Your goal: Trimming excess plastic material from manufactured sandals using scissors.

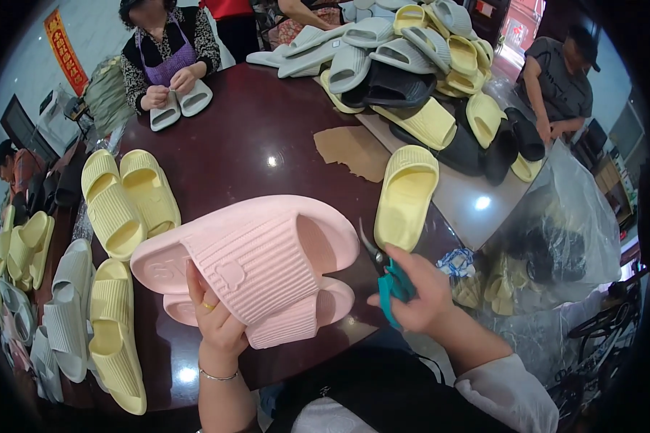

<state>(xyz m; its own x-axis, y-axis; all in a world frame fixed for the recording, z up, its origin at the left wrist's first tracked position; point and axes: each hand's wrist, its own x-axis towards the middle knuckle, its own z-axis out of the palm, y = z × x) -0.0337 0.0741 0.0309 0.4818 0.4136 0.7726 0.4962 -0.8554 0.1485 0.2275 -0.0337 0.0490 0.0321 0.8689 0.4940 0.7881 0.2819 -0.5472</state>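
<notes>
My left hand grips a pair of pink slippers, its fingers pushed up around the ribbed strap of the nearer one. The pair is lifted over the table, one slipper behind the other, with a raised bear-shaped outline on the upper strap. In my right hand are curved-tipped scissors with teal handles, closed in my fingers. Their dark blades point up and away, close to the pink toes but apart from them. Just past the blades lies a single yellow slipper.
A dark glossy table spreads ahead. Yellow slippers and grey slippers stand at left. A tall heap of slippers rises at far right, beside a clear plastic bag. Across the table a person handles grey slippers; others are around.
</notes>
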